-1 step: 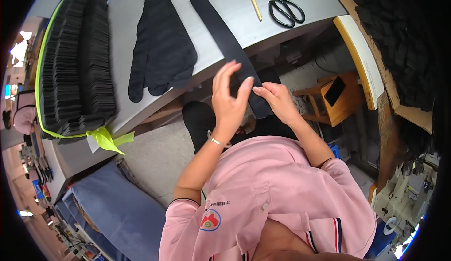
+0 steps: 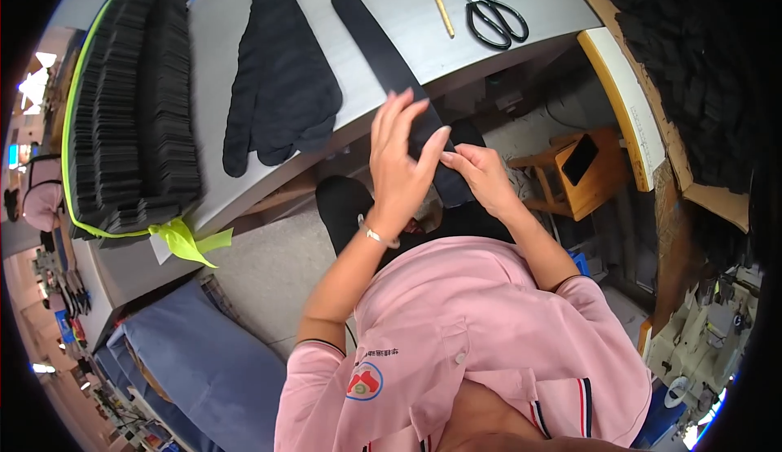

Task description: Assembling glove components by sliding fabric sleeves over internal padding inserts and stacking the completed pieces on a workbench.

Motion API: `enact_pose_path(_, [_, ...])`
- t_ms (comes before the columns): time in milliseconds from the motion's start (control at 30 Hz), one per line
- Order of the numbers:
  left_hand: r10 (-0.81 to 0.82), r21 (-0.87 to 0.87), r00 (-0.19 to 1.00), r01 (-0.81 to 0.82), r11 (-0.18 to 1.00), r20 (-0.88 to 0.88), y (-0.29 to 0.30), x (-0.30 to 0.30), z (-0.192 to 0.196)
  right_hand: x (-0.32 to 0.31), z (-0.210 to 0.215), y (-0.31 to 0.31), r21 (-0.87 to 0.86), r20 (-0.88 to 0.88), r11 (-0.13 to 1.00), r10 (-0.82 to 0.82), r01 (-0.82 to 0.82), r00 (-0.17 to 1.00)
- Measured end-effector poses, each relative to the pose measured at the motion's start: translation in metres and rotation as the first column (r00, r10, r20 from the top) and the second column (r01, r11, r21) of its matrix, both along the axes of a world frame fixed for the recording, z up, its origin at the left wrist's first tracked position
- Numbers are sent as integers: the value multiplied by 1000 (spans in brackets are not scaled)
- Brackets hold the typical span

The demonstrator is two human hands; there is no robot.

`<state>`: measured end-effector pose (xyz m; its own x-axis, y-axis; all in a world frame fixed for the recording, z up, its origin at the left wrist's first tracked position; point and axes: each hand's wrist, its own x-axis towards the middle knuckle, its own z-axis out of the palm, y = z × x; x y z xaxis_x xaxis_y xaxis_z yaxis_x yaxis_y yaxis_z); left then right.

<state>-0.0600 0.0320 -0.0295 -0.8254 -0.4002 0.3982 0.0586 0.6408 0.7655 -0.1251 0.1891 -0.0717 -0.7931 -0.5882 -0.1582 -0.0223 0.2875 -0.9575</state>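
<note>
A long black fabric strip (image 2: 381,45) with a rounded far end lies on the grey table and reaches over its front edge toward my lap. My right hand (image 2: 484,177) pinches the strip's right edge between thumb and fingers, near its close end. Over the strip's left side is my left hand (image 2: 401,159), its fingers raised and the thumb spread apart. Whether that thumb touches the cloth, I cannot tell. A larger stack of black cloth pieces (image 2: 281,77) rests on the table to the left.
Black-handled scissors (image 2: 497,22) and a thin yellow-handled pointed tool (image 2: 441,8) lie at the far right of the table (image 2: 212,37). A bundle of black pieces (image 2: 134,110) tied with a neon-yellow band stands left. A phone (image 2: 580,159) sits on a wooden stool (image 2: 607,179).
My left hand has shifted slightly up and to the right, fingers still spread. The strip's far end has slid a touch toward me. My right hand keeps its pinch.
</note>
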Motion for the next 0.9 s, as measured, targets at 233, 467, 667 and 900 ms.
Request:
enact_pose_path(233, [13,-441,990,52,896,143,-63,-100,-45,8,17,12,-38,90,999,16,-12,996])
enact_pose_path(467, [84,-484,984,3,875,158,-86,-136,-42,11,20,75,178,-18,982,71,-67,997])
enact_pose_path(667, [93,-447,991,-39,894,100,-97,-147,-43,38,9,124,299,-115,954,27,8,993])
enact_pose_path(900, [139,-550,990,-107,828,16,-115,-156,-58,101,-73,259,395,-115,856,-314,333,943])
